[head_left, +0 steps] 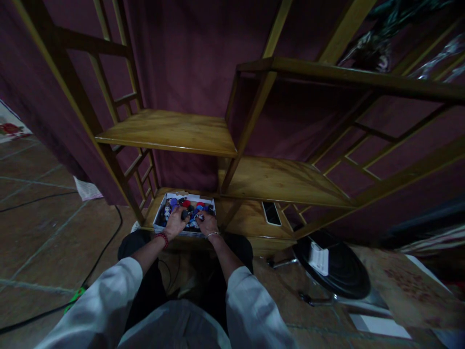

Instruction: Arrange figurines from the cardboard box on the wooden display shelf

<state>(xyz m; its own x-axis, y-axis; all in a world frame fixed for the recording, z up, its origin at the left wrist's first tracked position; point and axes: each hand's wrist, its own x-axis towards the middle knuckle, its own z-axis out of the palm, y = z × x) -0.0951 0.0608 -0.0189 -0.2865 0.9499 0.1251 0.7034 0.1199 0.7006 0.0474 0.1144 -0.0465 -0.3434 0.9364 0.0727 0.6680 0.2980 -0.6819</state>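
Note:
A shallow white box (158, 219) sits on the low wooden shelf in front of me, filled with small items in blue, red, purple, black and white. Too small and dim to name, they lie jumbled together. My left hand (175, 223), with a red bead bracelet at the wrist, is over the box's left half. Its fingers are closed on a small dark roundish piece (185, 214). Over the right half is my right hand (208, 224), wearing a thin pale bracelet. Its fingers are bent together at the items, and what they hold is hidden.
Around the box stands a wooden shelf unit (170, 131) with uprights and a board above. A phone (271, 214) lies on the lower shelf at right. A black round stool (336, 266) carries a white object (319, 258). Black cables (105, 247) cross the tiled floor at left.

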